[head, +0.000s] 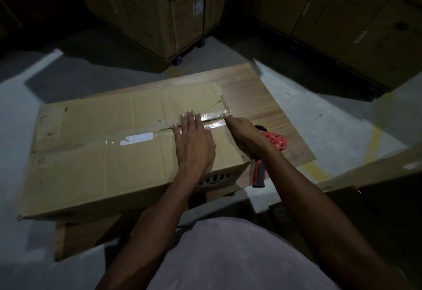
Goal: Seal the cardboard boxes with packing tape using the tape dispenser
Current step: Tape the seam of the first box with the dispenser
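Left hand [194, 140] flat on box [102, 159] seam, dispenser [271, 145] under right hand [247, 137].

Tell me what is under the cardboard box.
The cardboard box rests on a wooden board, which shows bare past its right end. Whatever is beneath the rest of the box is covered.

Red tape dispenser with a black-and-red handle [271, 145]: middle hidden behind my right hand [245, 137]. Whether that hand's fingers curl round anything, I cannot tell. Black print on the brown cardboard box's [102, 164] near side is covered by my left forearm. Stacked cartons [146, 8] behind too dim to read, cut off by the top edge.
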### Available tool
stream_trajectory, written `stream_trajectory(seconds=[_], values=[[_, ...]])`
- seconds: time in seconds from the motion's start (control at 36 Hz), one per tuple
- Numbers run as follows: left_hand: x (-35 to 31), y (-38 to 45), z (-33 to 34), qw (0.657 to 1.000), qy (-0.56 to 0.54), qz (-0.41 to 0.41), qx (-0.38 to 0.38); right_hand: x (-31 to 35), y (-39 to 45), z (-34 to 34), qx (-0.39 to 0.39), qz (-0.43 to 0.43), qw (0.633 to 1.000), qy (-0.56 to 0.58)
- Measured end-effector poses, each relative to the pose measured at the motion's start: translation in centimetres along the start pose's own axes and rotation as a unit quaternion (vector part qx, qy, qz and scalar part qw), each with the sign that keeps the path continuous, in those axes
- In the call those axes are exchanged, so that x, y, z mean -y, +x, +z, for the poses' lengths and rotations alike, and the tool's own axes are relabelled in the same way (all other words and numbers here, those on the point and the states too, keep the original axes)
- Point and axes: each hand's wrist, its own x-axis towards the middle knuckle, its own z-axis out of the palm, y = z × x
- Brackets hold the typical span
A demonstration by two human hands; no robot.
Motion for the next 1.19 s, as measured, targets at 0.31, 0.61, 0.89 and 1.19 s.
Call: stream_trajectory(seconds=[0.31, 0.61, 0.89, 1.19], values=[[1.4, 1.2, -1.1, 0.998, 0.025, 0.04, 0.05, 2.0, -1.7, 3.3, -0.095, -0.084, 0.915, -0.383], [6.5, -0.4, -2.6, 1.0, -0.021, 0.016, 0.01, 1.2, -1.9, 2.5, -0.034, -0.157, 0.863, -0.479], [8.8, -0.6, -4.2, 0.998, -0.053, 0.008, 0.036, 5.0, -3.2, 10.4, 0.016, -0.2, 0.845, -0.496], [17.2, -3.0, -8.5, 0.995, -0.018, -0.096, -0.029, 4.0, -3.4, 9.5, -0.027, -0.179, 0.857, -0.483]])
